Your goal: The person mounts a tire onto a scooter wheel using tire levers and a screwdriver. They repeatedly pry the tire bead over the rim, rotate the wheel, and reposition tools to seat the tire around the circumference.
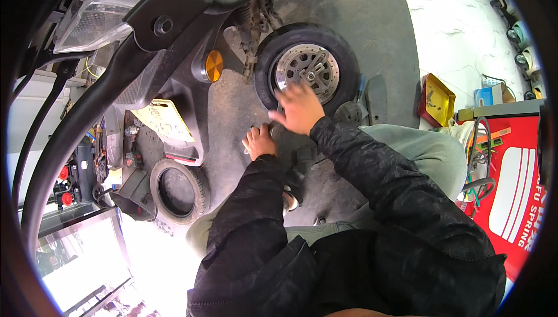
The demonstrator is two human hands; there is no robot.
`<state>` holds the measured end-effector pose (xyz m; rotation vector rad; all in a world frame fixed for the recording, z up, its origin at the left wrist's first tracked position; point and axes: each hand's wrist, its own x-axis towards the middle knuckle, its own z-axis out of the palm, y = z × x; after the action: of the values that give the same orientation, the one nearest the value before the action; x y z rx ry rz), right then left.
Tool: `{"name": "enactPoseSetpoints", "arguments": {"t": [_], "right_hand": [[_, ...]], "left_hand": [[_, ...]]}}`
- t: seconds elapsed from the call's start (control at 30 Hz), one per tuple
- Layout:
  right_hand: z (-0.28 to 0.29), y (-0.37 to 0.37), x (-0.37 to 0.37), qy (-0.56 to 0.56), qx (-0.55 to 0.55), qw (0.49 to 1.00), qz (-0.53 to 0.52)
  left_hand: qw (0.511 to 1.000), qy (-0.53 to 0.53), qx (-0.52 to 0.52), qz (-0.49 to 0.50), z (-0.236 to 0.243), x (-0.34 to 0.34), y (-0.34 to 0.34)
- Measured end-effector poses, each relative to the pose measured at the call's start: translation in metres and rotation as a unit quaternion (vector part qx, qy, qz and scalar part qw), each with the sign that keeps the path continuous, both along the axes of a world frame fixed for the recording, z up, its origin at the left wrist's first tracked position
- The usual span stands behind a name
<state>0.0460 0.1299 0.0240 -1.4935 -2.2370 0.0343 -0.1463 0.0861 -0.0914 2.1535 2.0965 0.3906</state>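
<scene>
A small wheel lies flat on the floor ahead of me, its black tyre (350,64) around a silver brake disc (285,64) with drilled holes. Metal parts sit at its hub (310,76). My right hand (301,109) is over the near edge of the wheel, fingers spread and a little blurred, with no held thing visible. To the left and nearer to me, my left hand (260,142) is curled closed. A pale metallic bit shows at its side, but the fingers hide what it belongs to.
A scooter's dark frame tube (81,125) and orange reflector (214,65) rise at the left. Below them lies a loose tyre (180,192). On the right are a red-and-yellow tray (437,101), a dark plastic piece (376,99) and a red cabinet (511,189) with cables.
</scene>
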Motion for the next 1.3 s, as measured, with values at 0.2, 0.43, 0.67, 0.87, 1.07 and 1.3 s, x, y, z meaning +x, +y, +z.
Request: {"name": "enactPoseSetpoints", "arguments": {"t": [0.2, 0.43, 0.67, 0.87, 1.07, 1.3], "right_hand": [[-0.046, -0.05, 0.01, 0.059, -0.418, 0.904, -0.071], [-0.089, -0.096, 0.027, 0.222, -0.387, 0.854, -0.266], [-0.126, -0.078, -0.015, 0.235, -0.317, 0.865, -0.308], [-0.146, -0.07, -0.054, 0.324, -0.288, 0.824, -0.365], [-0.158, -0.048, -0.046, 0.351, -0.251, 0.832, -0.348], [-0.165, -0.039, -0.026, 0.338, -0.252, 0.84, -0.342]], "left_hand": [[0.981, -0.038, 0.063, -0.179, 0.013, -0.007, 0.026], [0.99, -0.106, -0.084, 0.047, -0.004, 0.0, 0.065], [0.919, -0.337, -0.136, 0.156, -0.05, 0.0, 0.166], [0.809, -0.559, -0.157, 0.091, -0.058, -0.001, 0.193], [0.787, -0.535, -0.247, 0.186, -0.046, 0.007, 0.176], [0.795, -0.546, -0.233, 0.121, -0.038, 0.009, 0.172]]}}
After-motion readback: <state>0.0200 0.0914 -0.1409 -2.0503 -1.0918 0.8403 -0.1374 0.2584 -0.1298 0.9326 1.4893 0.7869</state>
